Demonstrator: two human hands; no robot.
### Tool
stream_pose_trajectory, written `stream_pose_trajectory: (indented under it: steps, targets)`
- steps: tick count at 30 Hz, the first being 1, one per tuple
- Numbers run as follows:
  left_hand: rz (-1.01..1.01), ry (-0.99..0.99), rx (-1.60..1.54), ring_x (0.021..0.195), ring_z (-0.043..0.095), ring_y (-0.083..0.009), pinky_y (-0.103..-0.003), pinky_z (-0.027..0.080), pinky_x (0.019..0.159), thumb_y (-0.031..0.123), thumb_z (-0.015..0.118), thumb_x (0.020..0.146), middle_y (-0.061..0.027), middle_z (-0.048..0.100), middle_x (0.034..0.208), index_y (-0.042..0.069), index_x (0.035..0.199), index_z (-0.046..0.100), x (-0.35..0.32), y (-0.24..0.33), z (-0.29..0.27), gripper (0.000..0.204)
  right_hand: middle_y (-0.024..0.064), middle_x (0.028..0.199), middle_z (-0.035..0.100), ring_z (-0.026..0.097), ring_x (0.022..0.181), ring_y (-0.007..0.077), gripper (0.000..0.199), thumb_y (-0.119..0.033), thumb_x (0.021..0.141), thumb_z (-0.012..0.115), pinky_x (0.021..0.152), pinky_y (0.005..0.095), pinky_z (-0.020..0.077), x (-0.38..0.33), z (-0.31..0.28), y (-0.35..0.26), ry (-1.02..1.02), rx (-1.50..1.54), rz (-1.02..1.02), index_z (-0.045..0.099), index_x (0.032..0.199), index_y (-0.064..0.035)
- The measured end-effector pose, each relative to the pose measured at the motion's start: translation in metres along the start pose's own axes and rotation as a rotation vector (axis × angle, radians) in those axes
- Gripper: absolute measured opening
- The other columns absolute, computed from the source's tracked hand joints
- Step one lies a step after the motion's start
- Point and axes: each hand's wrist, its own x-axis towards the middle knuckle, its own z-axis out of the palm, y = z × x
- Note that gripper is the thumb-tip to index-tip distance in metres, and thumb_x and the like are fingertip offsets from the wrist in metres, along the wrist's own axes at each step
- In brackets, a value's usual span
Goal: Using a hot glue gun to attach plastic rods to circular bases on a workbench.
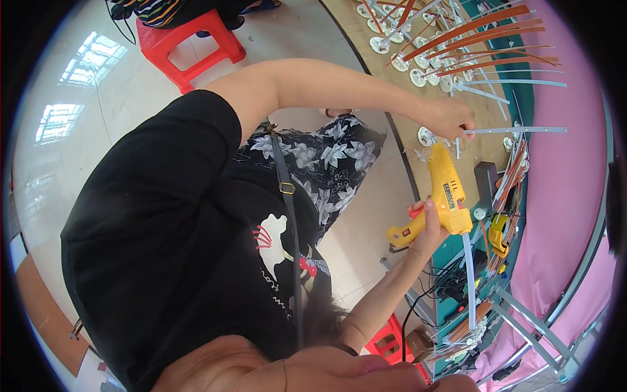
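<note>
My left hand reaches across the work table, fingers pinched on one end of a narrow pale strip with small holes. The strip sticks out to the right from my fingertips. My right hand is wrapped round the handle of a yellow hot glue gun with a red trigger. Its nozzle points away from me, just below my left hand, beside a small round white disc. A long translucent glue stick comes out of the gun's back.
Several white round bases with brown strips and pale strips crowd the table's far end. A yellow tape dispenser, black cables and bundled strips lie to the right. Pink cloth hangs beyond. A red stool stands far left near another person.
</note>
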Motion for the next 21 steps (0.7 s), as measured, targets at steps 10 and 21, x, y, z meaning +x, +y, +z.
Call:
stream_pose_trajectory:
  steps: [10,21]
  targets:
    - [0.014,0.022,0.006,0.071,0.059,-0.0253,-0.034,0.045,0.063,0.010,0.056,0.074,-0.0121,0.062,0.080,0.007,0.092,0.064,-0.0004,0.0024,-0.0008,0.020,0.0113,0.070,0.053,0.054,0.051,0.0178,0.029,-0.004,0.073,0.059,0.047,0.0274,0.0462,0.0048,-0.0094,0.0088,-0.092,0.009,0.008,0.044,0.098,0.0025]
    - [0.062,0.035,0.005,0.069,0.058,-0.0266,-0.034,0.044,0.062,0.008,0.055,0.074,-0.0130,0.062,0.077,0.005,0.090,0.064,-0.0018,-0.0016,-0.0016,0.019,0.0114,0.072,0.053,0.055,0.052,0.0192,0.032,-0.003,0.074,0.059,0.048,0.0297,0.0480,0.0062,-0.0096,0.0090,-0.040,0.036,0.023,0.043,0.100,0.0023]
